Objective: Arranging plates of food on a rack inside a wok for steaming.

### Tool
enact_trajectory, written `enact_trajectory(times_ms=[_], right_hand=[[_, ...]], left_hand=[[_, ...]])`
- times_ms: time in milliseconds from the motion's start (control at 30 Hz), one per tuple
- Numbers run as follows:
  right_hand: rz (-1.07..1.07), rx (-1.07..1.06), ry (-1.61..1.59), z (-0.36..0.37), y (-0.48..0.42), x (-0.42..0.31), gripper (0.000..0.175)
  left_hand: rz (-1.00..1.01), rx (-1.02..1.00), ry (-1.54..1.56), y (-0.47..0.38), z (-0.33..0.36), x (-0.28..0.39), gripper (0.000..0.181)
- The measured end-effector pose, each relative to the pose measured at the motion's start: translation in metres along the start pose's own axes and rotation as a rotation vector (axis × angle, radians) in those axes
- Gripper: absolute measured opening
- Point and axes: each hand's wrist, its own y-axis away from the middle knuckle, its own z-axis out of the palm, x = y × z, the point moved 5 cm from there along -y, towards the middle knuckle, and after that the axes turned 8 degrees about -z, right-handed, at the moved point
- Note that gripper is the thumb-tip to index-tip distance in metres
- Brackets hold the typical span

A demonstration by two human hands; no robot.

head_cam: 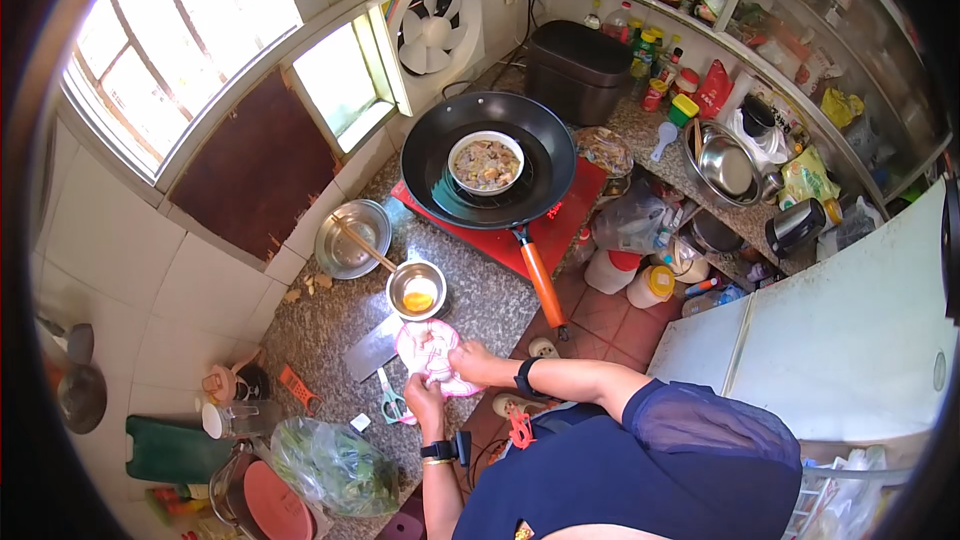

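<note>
My left hand (426, 399) and my right hand (474, 361) both grip a white cloth with pink stripes (435, 348) at the counter's edge. Just beyond the cloth is a small metal bowl (417, 290) with yellow egg in it. A cleaver blade (375, 348) lies left of the cloth, and scissors (391, 401) with pale green handles lie beside my left hand. Farther off, a black wok (487, 161) with an orange wooden handle sits on a red induction cooker (585, 187). Inside the wok stands a white-rimmed bowl of chopped food (486, 163).
A metal basin (353, 238) with chopsticks across it stands near the wall. An orange grater (300, 391), a plastic bag of leafy greens (334, 469) and a green cutting board (180, 450) lie at the left. The wok handle (541, 281) juts past the counter edge over the floor.
</note>
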Motion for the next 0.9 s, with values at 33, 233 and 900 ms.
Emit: enact_trajectory(times_ms=[33,233,900], right_hand=[[0.044,-0.017,-0.010,0.002,0.001,0.003,0.009],[0.178,-0.241,-0.197,-0.061,0.021,-0.027,0.038],[1.022,1.053,-1.263,-0.255,0.184,0.315,0.027]], left_hand=[[-0.003,-0.006,0.001,-0.001,0.001,0.000,0.016],[-0.051,-0.028,-0.006,0.004,0.004,-0.023,0.018],[-0.495,-0.271,0.998,0.097,-0.061,0.099,0.023]])
